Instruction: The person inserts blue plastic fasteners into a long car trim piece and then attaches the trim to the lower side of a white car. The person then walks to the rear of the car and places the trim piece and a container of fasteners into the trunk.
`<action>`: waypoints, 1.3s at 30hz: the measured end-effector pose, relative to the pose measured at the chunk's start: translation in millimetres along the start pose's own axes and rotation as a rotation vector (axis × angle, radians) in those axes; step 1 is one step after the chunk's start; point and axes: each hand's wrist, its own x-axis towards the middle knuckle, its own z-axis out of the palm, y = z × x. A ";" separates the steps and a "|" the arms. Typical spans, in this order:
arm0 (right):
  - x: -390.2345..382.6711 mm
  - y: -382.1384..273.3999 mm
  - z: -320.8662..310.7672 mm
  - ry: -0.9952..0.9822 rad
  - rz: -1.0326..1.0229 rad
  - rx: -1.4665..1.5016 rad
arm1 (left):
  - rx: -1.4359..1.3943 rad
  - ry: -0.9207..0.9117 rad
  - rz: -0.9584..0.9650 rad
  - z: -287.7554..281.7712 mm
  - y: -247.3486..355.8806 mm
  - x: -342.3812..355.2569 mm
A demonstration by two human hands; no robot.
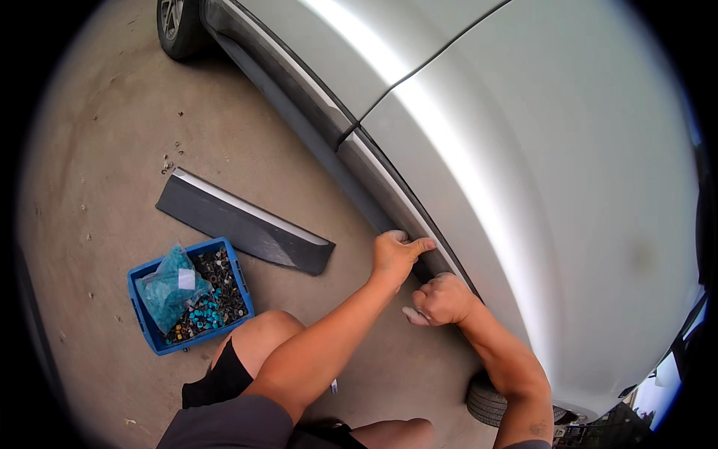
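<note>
Fingers on the left hand (393, 260) are curled at the sill side, thumb stuck out along the trim; right hand (445, 299) is balled nearly closed just beside it, against the lower edge. Can't tell if either actually has hold of the trim or is only pushing; undersides hidden.

Door trim (368, 173) sits along the bottom of the silver door (449, 135), above the dark sill (338, 173). Looks like a long dark-grey panel with a bright silver band on top; dull, dusty finish, no obvious break in the visible part. Far end is behind the hands.

Step, my read: hand-working the trim at its edge. Seating vs. prying not clear from this. Next move calls for even force close to the fixings, no twisting, fingers clear of the pinch.

Further out: loose trim piece (239, 224) on the floor (97, 194), same dark-and-silver look. Blue bin (142, 322) near the knee: mixed clips (228, 288), bag of teal parts (168, 292) on top. Wheel (173, 22) at upper left.
</note>
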 end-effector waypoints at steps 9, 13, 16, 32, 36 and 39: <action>129.8 -71.2 -59.7 0.255 -0.223 0.279 | 0.153 0.007 -0.061 -19.2 7.0 13.8; 202.2 -67.9 -27.2 0.056 -0.336 0.221 | 0.016 0.024 -0.047 -16.4 12.6 5.4; 207.1 40.3 14.7 -0.031 -0.067 -0.152 | 0.221 0.151 0.275 -4.6 -17.2 13.5; 320.6 77.3 64.3 -0.075 0.060 -0.144 | 0.224 0.051 0.116 -26.4 -7.5 -25.0; 369.2 58.3 52.8 -0.109 0.397 -0.124 | -0.606 -0.063 -0.133 -33.2 -14.9 6.1; 327.4 -3.6 63.9 -0.236 0.161 -0.016 | -0.373 -0.142 -0.182 -38.8 3.2 2.1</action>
